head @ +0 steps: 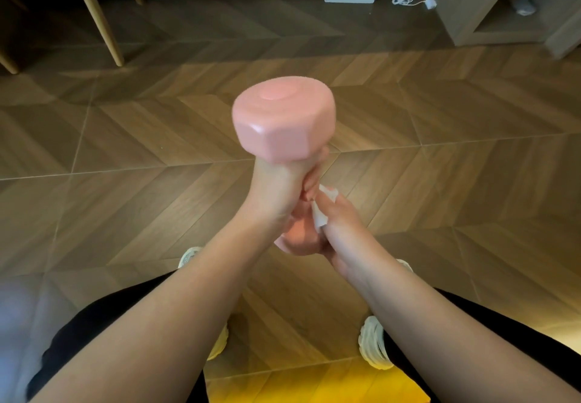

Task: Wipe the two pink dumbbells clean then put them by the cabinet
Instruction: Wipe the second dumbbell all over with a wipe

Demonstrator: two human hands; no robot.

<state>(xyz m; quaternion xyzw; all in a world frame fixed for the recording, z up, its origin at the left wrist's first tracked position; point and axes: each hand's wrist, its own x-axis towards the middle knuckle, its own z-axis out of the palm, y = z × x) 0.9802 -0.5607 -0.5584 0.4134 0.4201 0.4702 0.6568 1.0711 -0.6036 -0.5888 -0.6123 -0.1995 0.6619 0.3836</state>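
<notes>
1. Over at ten o'clock, pale wooden legs [94, 15] stand on the herringbone floor [125, 151], well apart from the action
2. Centre frame: the left hand [276, 182] is clenched round the handle of a pink dumbbell [283, 122], its fingers [311, 181] wrapped tight, holding it upright in the air with the top head leaning toward twelve o'clock
3. Just below, at five o'clock from that top head, a white wipe [320, 214] is pressed against the handle and lower head
4. The right hand [342, 229] pinches that wipe, fingers curled on it and touching the left hand's fingers
5. Up at one o'clock sits the wooden cabinet [471, 3], with a white cable [402, 0] on the floor just to its left and no dumbbell beside it
6. My read: we're mid-wipe on this one, with the lower end getting the attention; the second dumbbell is out of view, so I cannot tell whether it's clean; carrying both to the cabinet is yet to come
</notes>
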